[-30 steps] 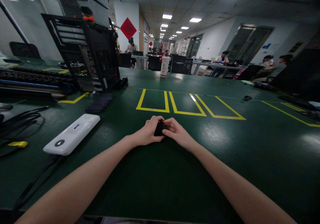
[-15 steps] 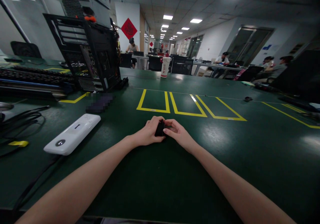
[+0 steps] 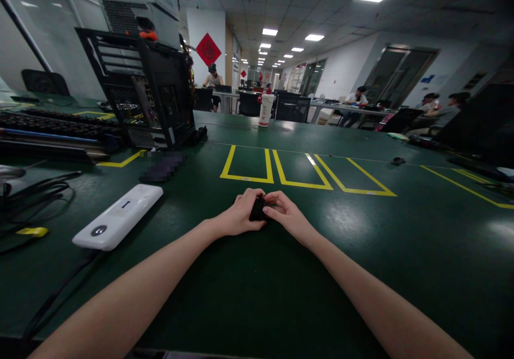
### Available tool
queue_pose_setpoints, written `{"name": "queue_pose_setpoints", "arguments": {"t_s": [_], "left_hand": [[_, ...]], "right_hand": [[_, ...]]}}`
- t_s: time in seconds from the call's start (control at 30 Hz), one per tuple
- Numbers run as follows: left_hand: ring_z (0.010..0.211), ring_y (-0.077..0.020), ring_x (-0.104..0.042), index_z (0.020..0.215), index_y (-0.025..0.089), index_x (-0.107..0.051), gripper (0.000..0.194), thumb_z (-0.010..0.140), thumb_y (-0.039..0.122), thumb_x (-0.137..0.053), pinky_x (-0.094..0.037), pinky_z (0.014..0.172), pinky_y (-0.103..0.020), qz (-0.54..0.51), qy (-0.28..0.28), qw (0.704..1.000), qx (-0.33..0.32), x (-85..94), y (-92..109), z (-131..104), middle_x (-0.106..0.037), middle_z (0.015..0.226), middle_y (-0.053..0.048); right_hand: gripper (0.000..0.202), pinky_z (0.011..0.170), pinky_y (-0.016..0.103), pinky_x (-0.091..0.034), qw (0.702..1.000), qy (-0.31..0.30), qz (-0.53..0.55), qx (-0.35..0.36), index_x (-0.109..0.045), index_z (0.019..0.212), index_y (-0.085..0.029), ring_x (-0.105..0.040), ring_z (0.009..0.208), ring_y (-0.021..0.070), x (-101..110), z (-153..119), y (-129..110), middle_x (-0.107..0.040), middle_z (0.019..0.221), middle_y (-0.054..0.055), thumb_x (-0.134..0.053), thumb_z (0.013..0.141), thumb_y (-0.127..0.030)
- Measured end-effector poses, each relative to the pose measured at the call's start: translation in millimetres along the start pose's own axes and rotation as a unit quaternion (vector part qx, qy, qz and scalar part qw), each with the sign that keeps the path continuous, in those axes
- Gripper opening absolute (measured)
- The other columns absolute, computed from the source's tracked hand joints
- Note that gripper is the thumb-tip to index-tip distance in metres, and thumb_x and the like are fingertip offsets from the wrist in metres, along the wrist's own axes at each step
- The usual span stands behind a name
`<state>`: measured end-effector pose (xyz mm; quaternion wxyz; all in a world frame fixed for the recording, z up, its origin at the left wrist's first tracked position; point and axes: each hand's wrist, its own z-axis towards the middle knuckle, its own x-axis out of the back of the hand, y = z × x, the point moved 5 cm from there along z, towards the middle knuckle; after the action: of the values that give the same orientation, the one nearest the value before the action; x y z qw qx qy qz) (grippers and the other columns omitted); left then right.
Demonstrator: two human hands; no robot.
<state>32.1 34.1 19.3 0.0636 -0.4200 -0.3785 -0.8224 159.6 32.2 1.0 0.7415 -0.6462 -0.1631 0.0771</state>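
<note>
Low over the green table (image 3: 257,289), a small black object (image 3: 256,209) sits between my two hands; its kind does not show. My left hand (image 3: 243,212) is closed around its left side, thumb below and fingers over the top. From the right, the thumb and fingertips of my right hand (image 3: 283,212) pinch at its edge. Much of the object is hidden by my fingers. Just beyond my hands, yellow tape outlines (image 3: 247,178) mark the tabletop.
To the left lies a white power bank (image 3: 118,217) with a black cable. Behind it are a dark blurred object (image 3: 161,166) and an open black computer case (image 3: 148,91). A white cup (image 3: 265,109) stands at the far edge. A small black ring-shaped item (image 3: 398,160) is at right. People sit farther back.
The whole view has shifted down slightly. Both hands keep nearly the same hold on the black object.
</note>
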Motion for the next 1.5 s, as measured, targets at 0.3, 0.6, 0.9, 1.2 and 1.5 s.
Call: {"name": "queue_pose_setpoints", "arguments": {"t_s": [0.3,0.6,0.9,1.2,1.5], "left_hand": [[0.098,-0.0229,-0.046,0.115,0.02,-0.03,0.057,0.068,0.025,-0.061,-0.038,0.087,-0.041,0.01,0.007,1.0,-0.005,-1.2,-2.0,0.1,-0.043,0.108,-0.008],[0.097,-0.0221,-0.046,0.116,0.022,-0.03,0.057,0.068,0.027,-0.061,-0.039,0.087,-0.04,-0.007,-0.002,1.0,0.002,0.5,-1.9,0.0,-0.042,0.108,-0.007],[0.096,-0.0216,-0.046,0.116,0.021,-0.03,0.056,0.069,0.027,-0.061,-0.039,0.086,-0.039,-0.005,0.0,1.0,-0.002,0.6,-1.6,0.1,-0.043,0.108,-0.007],[0.096,-0.0221,-0.047,0.115,0.022,-0.032,0.055,0.068,0.026,-0.061,-0.039,0.086,-0.04,-0.004,-0.001,1.0,0.006,0.0,-2.2,0.7,-0.043,0.107,-0.007],[0.098,-0.0228,-0.046,0.115,0.022,-0.032,0.055,0.068,0.027,-0.06,-0.039,0.086,-0.04,-0.002,-0.001,1.0,0.009,-0.3,-2.2,1.7,-0.043,0.108,-0.007]], "right_hand": [[0.029,0.087,0.036,-0.042,0.999,-0.045,0.028,0.005,-0.046,0.096,-0.023,-0.054,0.096,0.0159,-3.7,-3.0,-1.6,-0.052,0.1,0.001,-0.061,0.071,-0.023],[0.024,0.084,0.037,-0.043,1.0,-0.002,-0.009,-0.006,-0.049,0.097,-0.024,-0.053,0.093,0.0166,-1.3,-1.2,-2.6,-0.053,0.098,0.001,-0.055,0.075,-0.031],[0.027,0.087,0.036,-0.042,0.999,-0.041,0.033,0.007,-0.049,0.095,-0.024,-0.054,0.097,0.0166,-3.9,-2.2,-3.5,-0.053,0.101,0.001,-0.061,0.071,-0.025],[0.022,0.087,0.034,-0.042,1.0,0.011,0.004,0.017,-0.05,0.095,-0.023,-0.053,0.097,0.0157,-0.5,2.2,3.7,-0.053,0.098,0.001,-0.057,0.075,-0.027],[0.025,0.088,0.036,-0.042,1.0,-0.016,0.014,0.002,-0.05,0.098,-0.022,-0.054,0.097,0.0169,-0.9,0.4,0.3,-0.054,0.102,0.002,-0.057,0.074,-0.027]]}}
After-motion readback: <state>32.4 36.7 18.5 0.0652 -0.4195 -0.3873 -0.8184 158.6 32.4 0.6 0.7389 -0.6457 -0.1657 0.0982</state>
